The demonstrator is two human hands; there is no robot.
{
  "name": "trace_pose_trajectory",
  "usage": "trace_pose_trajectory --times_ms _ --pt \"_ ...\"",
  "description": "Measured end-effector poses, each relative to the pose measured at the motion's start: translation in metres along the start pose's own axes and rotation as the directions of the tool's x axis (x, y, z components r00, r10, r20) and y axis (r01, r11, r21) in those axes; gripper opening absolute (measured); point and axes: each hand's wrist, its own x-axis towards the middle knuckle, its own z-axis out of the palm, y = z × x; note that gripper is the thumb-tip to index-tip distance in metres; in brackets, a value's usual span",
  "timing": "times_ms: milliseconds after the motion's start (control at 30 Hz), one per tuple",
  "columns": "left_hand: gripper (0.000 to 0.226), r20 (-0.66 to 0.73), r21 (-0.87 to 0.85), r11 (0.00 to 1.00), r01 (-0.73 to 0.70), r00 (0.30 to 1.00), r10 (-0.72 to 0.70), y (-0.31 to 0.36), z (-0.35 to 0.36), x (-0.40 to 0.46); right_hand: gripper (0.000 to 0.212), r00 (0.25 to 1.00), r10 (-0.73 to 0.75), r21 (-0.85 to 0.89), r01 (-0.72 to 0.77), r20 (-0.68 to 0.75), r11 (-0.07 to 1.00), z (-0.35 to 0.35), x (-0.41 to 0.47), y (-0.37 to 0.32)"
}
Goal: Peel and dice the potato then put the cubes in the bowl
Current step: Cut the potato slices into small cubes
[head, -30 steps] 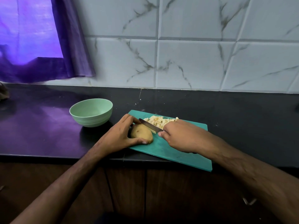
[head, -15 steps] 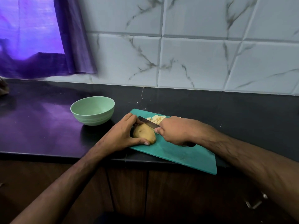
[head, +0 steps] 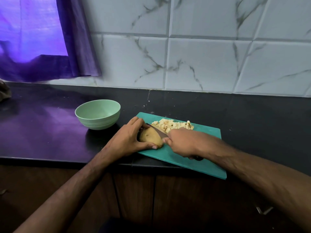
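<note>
A brown-skinned potato lies on the left end of a teal cutting board. My left hand grips it from the left, thumb at its near tip and fingers over its far side. My right hand holds a knife by the handle, blade lying along the potato's right side. Behind the blade sits a pile of pale potato cubes. A light green bowl stands empty on the counter, left of the board.
The black counter runs along a marble-tiled wall. The board's near right corner overhangs the counter's front edge. A purple curtain hangs at the back left. Wooden cabinet doors lie below the counter.
My right hand with the knife has stayed against the potato, shifting slightly back toward me. The potato cubes behind it show more. The left hand keeps its grip.
</note>
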Motion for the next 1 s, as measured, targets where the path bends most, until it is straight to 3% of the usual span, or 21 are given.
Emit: trace_pose_trajectory --times_ms 100,367,633,867,1000 --pt "0.082 0.018 0.007 1.0 -0.001 1.0 0.001 0.0 0.0 0.002 0.037 1.0 -0.001 0.001 0.001 0.009 1.0 0.006 -0.019 0.004" --pt "0.076 0.021 0.015 1.0 -0.024 1.0 0.023 0.002 0.0 -0.001 0.04 0.999 0.011 -0.031 -0.012 -0.031 0.999 -0.002 0.005 -0.011" --pt "0.09 0.091 0.219 0.974 -0.06 0.995 0.041 0.002 -0.003 0.0 0.036 0.997 0.001 -0.008 -0.002 -0.076 1.0 0.008 0.018 -0.007" --pt "0.093 0.091 0.237 0.969 -0.066 0.995 0.045 0.002 -0.004 0.0 0.047 0.998 0.059 0.171 -0.062 0.024 0.983 0.006 0.017 0.001" --pt "0.096 0.083 0.234 0.97 -0.069 0.995 0.051 0.003 -0.003 -0.001 0.046 0.997 0.056 0.104 -0.051 -0.054 0.993 0.007 0.014 0.0"
